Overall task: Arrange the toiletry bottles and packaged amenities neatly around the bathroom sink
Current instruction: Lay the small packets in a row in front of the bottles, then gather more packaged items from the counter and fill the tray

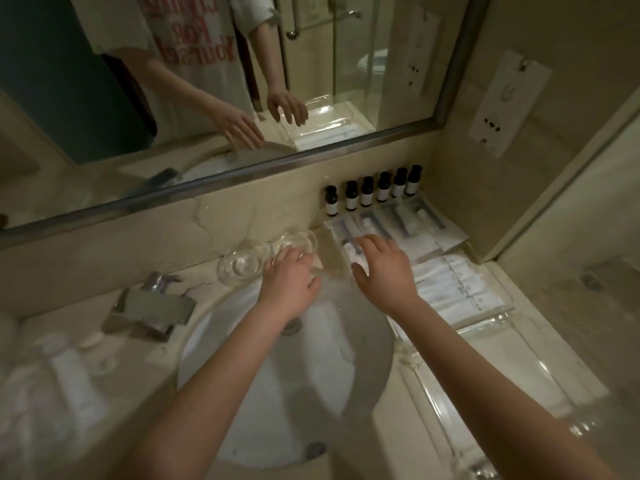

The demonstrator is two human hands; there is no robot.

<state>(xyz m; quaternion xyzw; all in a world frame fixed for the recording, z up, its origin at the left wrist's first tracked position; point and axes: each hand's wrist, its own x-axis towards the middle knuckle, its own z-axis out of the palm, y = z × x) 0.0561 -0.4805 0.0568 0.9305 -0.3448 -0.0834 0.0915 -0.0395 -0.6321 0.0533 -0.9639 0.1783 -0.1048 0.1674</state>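
Several small dark bottles [375,188] stand in a row against the back wall, right of the sink [287,375]. In front of them lie several clear packaged amenities [401,221] side by side. My right hand [384,268] rests with spread fingers on the leftmost packet [348,249], which holds a small white tube. My left hand [289,271] reaches over the sink's back rim, its fingers touching the nearer of two clear glass dishes [242,263]. The mirror shows both hands with relaxed, fairly straight fingers.
A chrome faucet [152,306] stands left of the sink. White sachets [457,287] and a clear glass tray [502,362] lie along the right counter. A white tube and soft white items [69,368] sit blurred at the left. The mirror [207,81] spans the back wall.
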